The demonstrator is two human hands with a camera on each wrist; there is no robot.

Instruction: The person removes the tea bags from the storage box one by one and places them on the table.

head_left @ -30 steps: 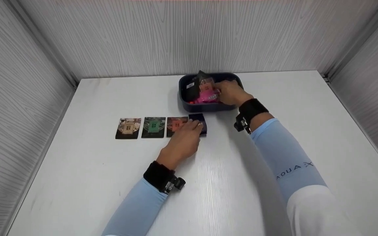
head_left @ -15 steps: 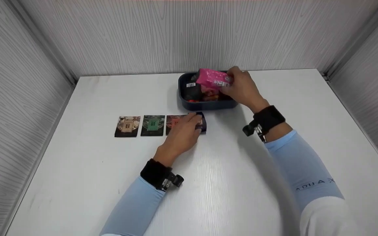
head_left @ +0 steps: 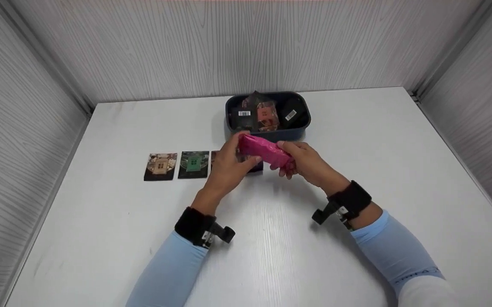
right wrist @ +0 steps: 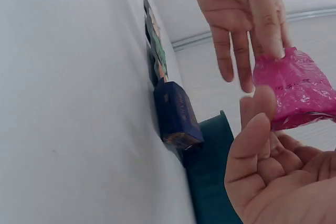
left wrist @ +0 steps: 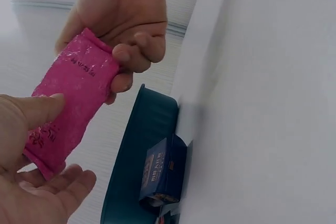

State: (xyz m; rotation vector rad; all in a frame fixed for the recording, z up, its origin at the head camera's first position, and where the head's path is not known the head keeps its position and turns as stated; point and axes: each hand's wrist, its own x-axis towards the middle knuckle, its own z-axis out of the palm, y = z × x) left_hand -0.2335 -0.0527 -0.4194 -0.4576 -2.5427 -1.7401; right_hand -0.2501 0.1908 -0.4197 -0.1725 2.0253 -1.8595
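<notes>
Packet (head_left: 267,150), pink, one — raised above the table (head_left: 271,256), on the near side of the tub (head_left: 293,134). Right hand (head_left: 312,164), mine: fingers curled, thumb on top, closed on the packet's right end. Left hand (head_left: 227,164), mine: left end pinched between thumb and fingers. Below: pale card (head_left: 160,166) at far left, green card (head_left: 193,164), third card (head_left: 214,157) partly hidden by my left hand; box (right wrist: 176,114), blue, right of these. Handling, my judgement: soft wrapper, so a light hold at both ends — kept clear of the cards — suited best.
</notes>
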